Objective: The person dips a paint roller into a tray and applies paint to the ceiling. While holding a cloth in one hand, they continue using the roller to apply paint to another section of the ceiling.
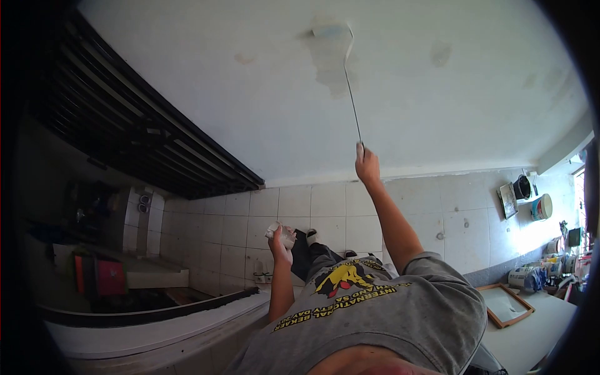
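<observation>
At 9 o'clock of the view, a dark slatted panel [144, 134] runs along the left edge of the white ceiling [206, 94] and ends near the tiled wall [325, 219]. Below it is dim shelving with red items; detail too dark to read.

Left hand [279, 240], around 7 o'clock from centre, is raised over the grey T-shirt [375, 312] and curled around a small pale object [282, 232]. Can't tell what the object is. Wall tiles sit right behind it.

Paint roller [332, 32] is at 12 o'clock, top of the frame. It has a short pale sleeve, whitish-blue, pressed flat on the ceiling inside a greyish damp-looking patch [330, 65] that spreads toward 6 o'clock from the sleeve. A thin metal rod [352, 94] drops from the sleeve's right end. The long axis runs almost straight from 12 to 6 o'clock, the top leaning slightly toward 11; the head end points at 12, the grip end at 6.

Right hand [367, 164] is clenched around the rod's lower end, arm stretched up from the shirt sleeve. There is open ceiling all round the roller: wide bare white toward 3 o'clock with a few faint stains, and the slatted panel well apart at 9. The wall junction lies just under the right hand.

At 4 o'clock, a framed board [505, 305] lies on a pale table [531, 337], with cans and clutter [531, 275] along the wall behind it.
</observation>
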Demonstrator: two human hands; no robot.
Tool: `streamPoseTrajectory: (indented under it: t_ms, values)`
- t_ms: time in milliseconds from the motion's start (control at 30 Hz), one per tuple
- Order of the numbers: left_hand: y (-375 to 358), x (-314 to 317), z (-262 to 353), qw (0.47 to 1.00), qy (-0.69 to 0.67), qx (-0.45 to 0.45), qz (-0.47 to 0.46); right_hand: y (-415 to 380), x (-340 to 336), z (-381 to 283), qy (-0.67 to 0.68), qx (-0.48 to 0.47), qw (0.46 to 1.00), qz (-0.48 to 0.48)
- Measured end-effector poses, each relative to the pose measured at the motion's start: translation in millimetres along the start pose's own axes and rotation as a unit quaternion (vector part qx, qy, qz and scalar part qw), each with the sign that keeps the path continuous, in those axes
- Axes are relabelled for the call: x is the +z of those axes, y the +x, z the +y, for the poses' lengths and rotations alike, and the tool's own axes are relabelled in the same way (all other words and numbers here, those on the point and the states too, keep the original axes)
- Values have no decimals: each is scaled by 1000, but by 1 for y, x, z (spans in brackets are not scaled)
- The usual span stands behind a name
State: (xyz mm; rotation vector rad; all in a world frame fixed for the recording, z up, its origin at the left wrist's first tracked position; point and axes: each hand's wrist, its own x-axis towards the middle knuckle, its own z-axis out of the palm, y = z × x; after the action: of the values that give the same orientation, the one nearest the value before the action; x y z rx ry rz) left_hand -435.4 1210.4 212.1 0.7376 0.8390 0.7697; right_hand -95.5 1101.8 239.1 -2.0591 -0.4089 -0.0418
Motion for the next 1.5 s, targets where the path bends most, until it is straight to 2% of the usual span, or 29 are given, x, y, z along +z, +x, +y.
streamPoseTrajectory:
  t_ms: [100,200,333,467,567,767,867,967,1033,1100,1200,1300,1433,1500]
  values:
    - [2,3,-5,999,-8,-10,-35,22,-6,-30,6,-10,1000,9]
    - [-5,15,-7,999,-17,-14,-25,7,16,2,7,-25,1000,17]
    - [-11,21,-9,999,-14,-17,-35,-65,41,70,-31,77,996,-30]
    - [-7,27,-7,998,-29,-13,-46,-95,31,82,-65,122,987,-75]
    - [-6,36,-4,998,-22,-17,-55,-85,29,68,-55,110,991,-60]
    - [4,39,-12,998,-8,-27,-60,-11,24,-19,29,28,999,-1]
    - [9,31,-18,997,11,-48,-59,7,31,-23,25,19,999,9]
    - [26,28,-15,995,24,-66,-76,-11,52,19,18,15,999,24]
    - [42,32,-7,993,32,-78,-83,-41,68,62,-18,82,996,-24]
    - [62,43,8,993,27,-73,-85,-71,67,80,-49,98,993,-52]
    - [82,49,20,994,31,-55,-90,-92,58,75,-38,115,992,-42]
    - [107,56,28,993,36,-47,-100,-78,54,64,-24,110,993,-44]
    - [132,73,27,988,55,-66,-128,-26,44,11,18,36,999,20]
    - [136,81,27,983,66,-81,-148,-1,29,-30,33,40,998,19]
